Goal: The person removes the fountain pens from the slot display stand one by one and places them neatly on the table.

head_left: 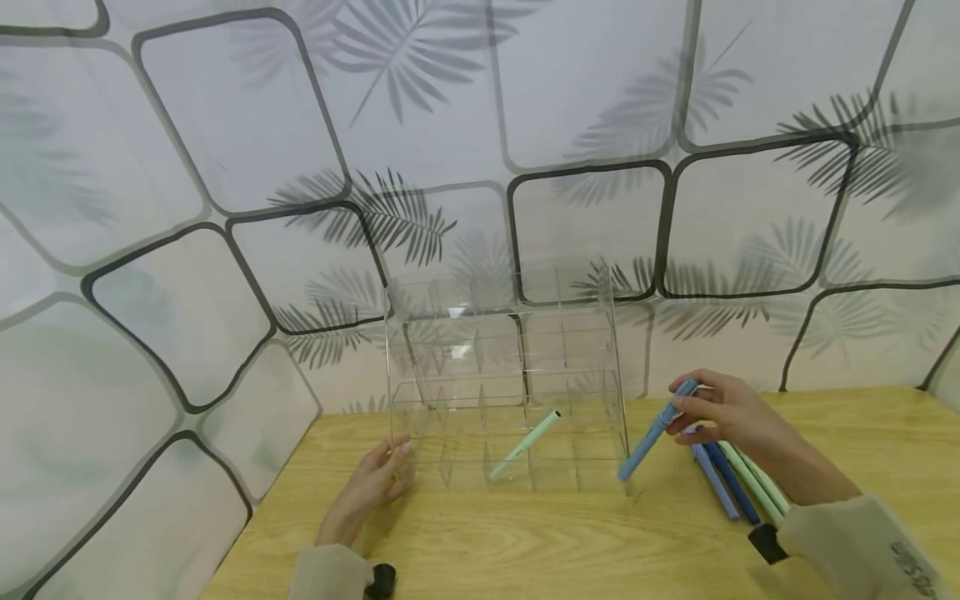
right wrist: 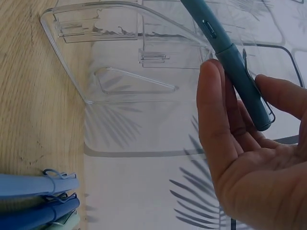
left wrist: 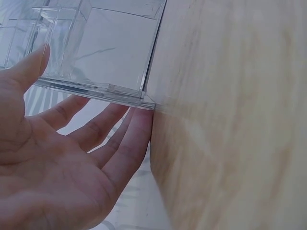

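Observation:
A clear plastic organizer [head_left: 504, 477] with several rows of compartments stands against the wall. In its bottom row leans a light green pen [head_left: 525, 444], tilted to the right. My left hand [head_left: 369, 485] holds the organizer's lower left side, with the fingers [left wrist: 132, 143] along the outer wall and the thumb over its front edge. To the right, my right hand [head_left: 723, 408] pinches a blue capped pen [head_left: 654, 435] near its clip end, the other end slanting down to the organizer's lower right corner. The right wrist view shows that pen [right wrist: 230, 64] between thumb and fingers.
Beneath the right forearm, several pens lie side by side on the wooden table [head_left: 540, 546]: a periwinkle pen [head_left: 716, 483], a dark blue pen [head_left: 737, 485] and light green ones [head_left: 757, 487]. A leaf-patterned curtain [head_left: 592, 92] hangs close behind the organizer.

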`<action>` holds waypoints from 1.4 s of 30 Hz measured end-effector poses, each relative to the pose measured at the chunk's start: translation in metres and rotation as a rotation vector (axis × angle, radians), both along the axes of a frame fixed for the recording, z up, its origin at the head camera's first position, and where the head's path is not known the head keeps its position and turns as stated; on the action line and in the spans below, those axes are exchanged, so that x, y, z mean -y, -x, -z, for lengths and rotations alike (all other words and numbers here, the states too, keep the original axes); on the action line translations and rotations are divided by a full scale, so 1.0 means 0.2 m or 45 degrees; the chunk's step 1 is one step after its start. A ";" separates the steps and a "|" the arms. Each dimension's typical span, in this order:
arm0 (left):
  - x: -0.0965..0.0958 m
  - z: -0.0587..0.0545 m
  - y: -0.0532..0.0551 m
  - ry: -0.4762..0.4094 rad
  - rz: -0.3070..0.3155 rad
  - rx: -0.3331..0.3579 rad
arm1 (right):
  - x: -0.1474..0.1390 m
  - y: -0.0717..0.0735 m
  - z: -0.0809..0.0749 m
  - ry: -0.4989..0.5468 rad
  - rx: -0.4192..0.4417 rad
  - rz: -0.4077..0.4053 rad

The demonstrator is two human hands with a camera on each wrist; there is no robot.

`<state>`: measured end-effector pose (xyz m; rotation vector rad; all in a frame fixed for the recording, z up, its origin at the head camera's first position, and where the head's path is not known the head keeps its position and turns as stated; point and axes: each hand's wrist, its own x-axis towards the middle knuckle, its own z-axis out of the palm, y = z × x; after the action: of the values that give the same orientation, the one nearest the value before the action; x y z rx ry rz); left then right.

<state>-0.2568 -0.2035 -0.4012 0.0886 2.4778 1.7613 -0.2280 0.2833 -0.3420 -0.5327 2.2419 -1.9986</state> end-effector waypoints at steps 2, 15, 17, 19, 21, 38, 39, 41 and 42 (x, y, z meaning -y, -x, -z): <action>0.00 0.00 0.00 0.001 0.002 0.003 | 0.00 -0.01 -0.01 -0.048 0.032 0.049; 0.00 0.02 0.00 -0.025 0.007 0.010 | -0.11 -0.02 -0.01 -0.151 0.025 0.189; 0.00 0.02 0.00 -0.034 -0.003 0.015 | -0.14 -0.02 -0.01 -0.177 0.030 0.198; -0.01 0.02 0.00 -0.041 -0.016 0.024 | -0.17 -0.02 -0.02 -0.221 0.026 0.214; -0.01 0.01 0.00 -0.042 -0.024 0.029 | -0.19 -0.02 -0.02 -0.264 0.021 0.229; -0.02 -0.01 0.03 -0.009 -0.007 0.004 | -0.37 0.01 -0.03 -0.484 0.071 0.316; -0.02 -0.01 0.03 -0.009 -0.008 0.005 | -0.38 0.00 -0.03 -0.499 0.077 0.321; -0.02 -0.01 0.03 -0.011 -0.006 0.010 | -0.41 0.00 -0.03 -0.524 0.088 0.332; -0.03 -0.01 0.03 -0.014 -0.007 0.014 | -0.43 0.00 -0.03 -0.536 0.084 0.339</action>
<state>-0.2630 -0.1983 -0.3994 0.0734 2.4633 1.7733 -0.2278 0.3689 -0.3366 -0.1289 2.6983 -1.5303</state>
